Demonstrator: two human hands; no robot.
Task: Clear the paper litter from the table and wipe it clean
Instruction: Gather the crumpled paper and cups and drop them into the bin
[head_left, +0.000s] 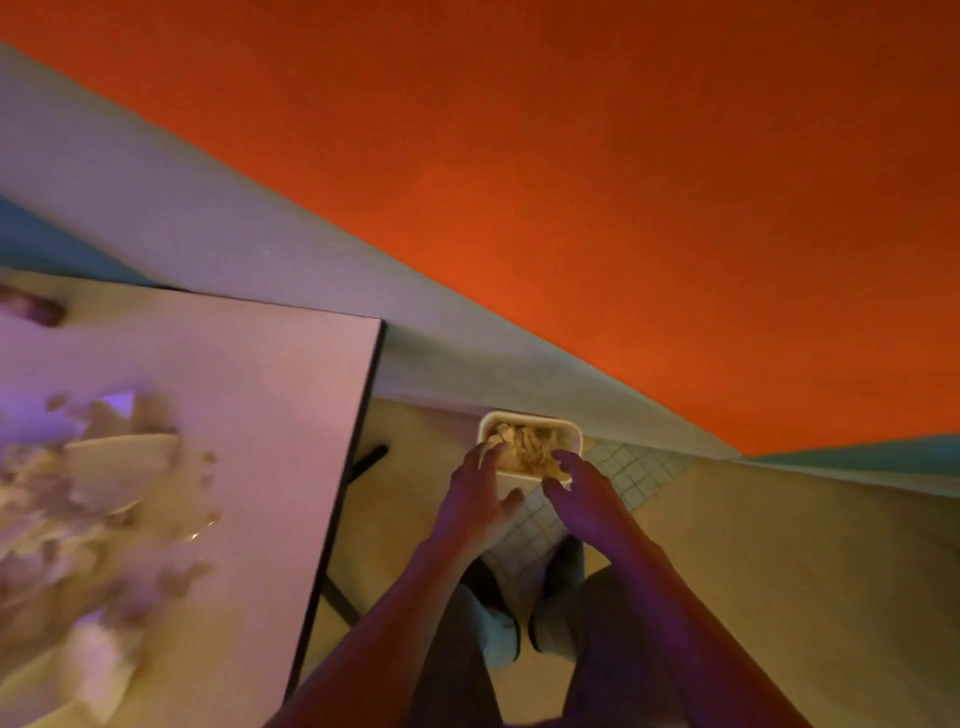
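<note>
Item, mid-task: my left hand (475, 493) and right hand (582, 491), grip released, fingers spread over the floor bin (530, 421) holding paper scraps (524, 448); much paper litter (78, 499) left on the table (270, 389), wiping apparently unstarted.

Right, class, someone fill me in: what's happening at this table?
A person holds both hands, the left hand and right hand, over a small bin on the floor that already holds paper scraps, fingers spread. A blurred heap of torn paper lies on the table, so clearing is unfinished.
</note>
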